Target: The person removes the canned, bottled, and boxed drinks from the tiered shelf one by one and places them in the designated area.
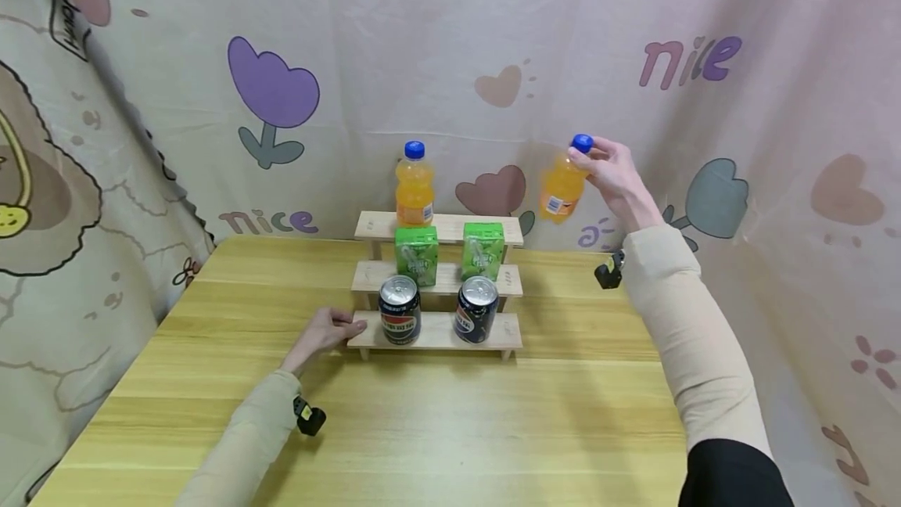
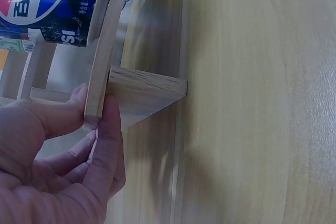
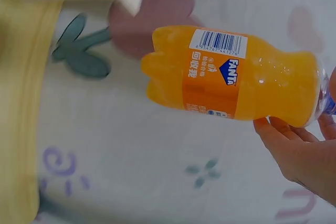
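Fanta bottle [image 1: 561, 188] in R hand [image 1: 618, 178]; L hand [image 1: 325, 332] on rack [image 1: 436, 332].

Head cam sat above the near edge of the counter [image 1: 450, 429], looked forward and down toward 12 o'clock, wide enough to take in the stepped wooden shelf [image 1: 436, 331] and both arms. Left wrist cam was very close, rolled sideways, aimed along the counter [image 2: 252, 98] at the shelf's end [image 2: 100, 72]; it shared that corner and the left can [image 2: 47, 3] [image 1: 400, 309] with the head view. Right wrist cam was close, also rolled, facing the curtain at 1 o'clock; shared the held orange bottle [image 3: 236, 80] [image 1: 561, 188].
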`<state>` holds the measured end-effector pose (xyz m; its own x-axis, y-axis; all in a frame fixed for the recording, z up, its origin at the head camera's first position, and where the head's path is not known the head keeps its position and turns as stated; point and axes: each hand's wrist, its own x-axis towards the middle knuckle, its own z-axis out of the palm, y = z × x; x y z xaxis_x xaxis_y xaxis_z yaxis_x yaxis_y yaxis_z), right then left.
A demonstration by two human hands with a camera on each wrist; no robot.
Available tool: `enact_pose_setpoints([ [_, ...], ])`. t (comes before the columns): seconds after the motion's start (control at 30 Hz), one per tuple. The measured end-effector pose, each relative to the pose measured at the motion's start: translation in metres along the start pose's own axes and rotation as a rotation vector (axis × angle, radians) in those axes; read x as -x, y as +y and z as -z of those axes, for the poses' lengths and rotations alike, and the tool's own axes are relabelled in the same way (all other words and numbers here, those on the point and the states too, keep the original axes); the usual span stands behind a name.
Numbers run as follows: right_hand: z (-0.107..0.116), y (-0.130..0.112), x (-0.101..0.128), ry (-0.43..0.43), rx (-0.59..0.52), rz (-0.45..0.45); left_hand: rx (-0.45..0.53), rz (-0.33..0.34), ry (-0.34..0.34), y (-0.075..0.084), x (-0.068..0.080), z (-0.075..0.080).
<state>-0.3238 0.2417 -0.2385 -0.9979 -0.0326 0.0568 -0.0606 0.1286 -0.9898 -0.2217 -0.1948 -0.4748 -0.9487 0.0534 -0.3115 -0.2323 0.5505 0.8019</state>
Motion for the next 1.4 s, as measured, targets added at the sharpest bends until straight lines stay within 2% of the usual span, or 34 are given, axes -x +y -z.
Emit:
enact_pose_setpoints([
  [0.3, 0.043, 0.056, 0.008, 0.157, 0.180, -0.118, -0.018, -0.002, 0.006, 0.000, 0.001, 0.003],
  [0.4, 0.052, 0.077, 0.011, 0.191, 0.191, -0.127, -0.016, -0.006, 0.002, 0.000, 0.001, 0.002],
  [0.53, 0.056, 0.104, 0.013, 0.248, 0.155, -0.132, -0.009, 0.002, 0.004, -0.001, 0.000, 0.002],
  [0.8, 0.058, 0.149, 0.020, 0.337, 0.078, -0.198, 0.006, -0.015, 0.014, -0.002, 0.000, 0.001],
  [1.03, 0.058, 0.172, 0.024, 0.346, 0.048, -0.230, -0.002, -0.028, 0.018, -0.002, 0.001, 0.001],
  [1.23, 0.057, 0.183, 0.025, 0.356, 0.033, -0.272, -0.017, -0.033, 0.026, -0.002, 0.001, 0.001],
  [1.4, 0.056, 0.188, 0.025, 0.362, 0.048, -0.270, -0.013, -0.024, 0.027, -0.003, 0.001, 0.000],
])
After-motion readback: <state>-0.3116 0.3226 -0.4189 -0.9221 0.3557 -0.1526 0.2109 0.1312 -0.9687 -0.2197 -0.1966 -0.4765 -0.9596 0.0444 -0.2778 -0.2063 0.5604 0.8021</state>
